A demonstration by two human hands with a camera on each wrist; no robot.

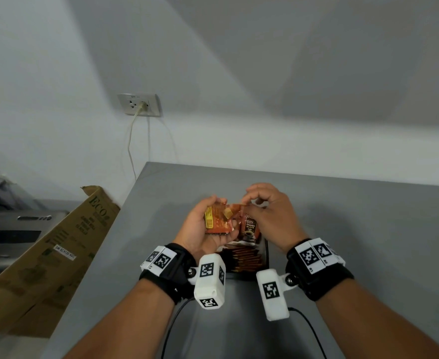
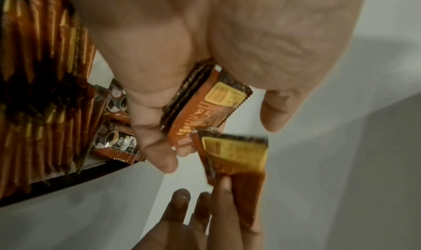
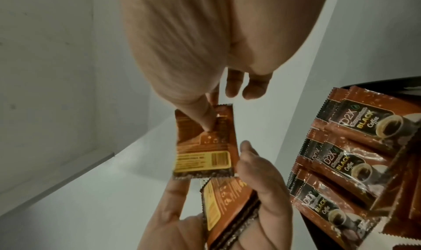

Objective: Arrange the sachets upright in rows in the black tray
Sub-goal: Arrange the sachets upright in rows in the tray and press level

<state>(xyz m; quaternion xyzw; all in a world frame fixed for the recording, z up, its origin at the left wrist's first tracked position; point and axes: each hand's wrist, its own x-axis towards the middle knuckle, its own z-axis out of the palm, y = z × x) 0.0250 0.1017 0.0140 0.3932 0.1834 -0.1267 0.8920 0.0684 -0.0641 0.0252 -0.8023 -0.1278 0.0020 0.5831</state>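
Observation:
My left hand (image 1: 208, 224) is palm up above the grey table and grips a small stack of orange-brown coffee sachets (image 1: 215, 220) (image 2: 202, 106) (image 3: 230, 209). My right hand (image 1: 262, 211) pinches one single sachet (image 3: 202, 145) (image 2: 237, 156) by its end, between thumb and forefinger, just beyond the stack. Below the hands stands the black tray (image 1: 266, 252) (image 2: 68, 185) (image 3: 387, 86), with several sachets (image 1: 244, 257) (image 3: 355, 145) upright in rows inside it. Its near part is hidden by my wrists.
The grey table (image 1: 342, 216) meets the white wall at the back. A brown cardboard box (image 1: 57, 255) leans at the table's left edge. A wall socket (image 1: 139, 104) with a plugged cable sits above. Black cables (image 1: 309, 330) run along the near table.

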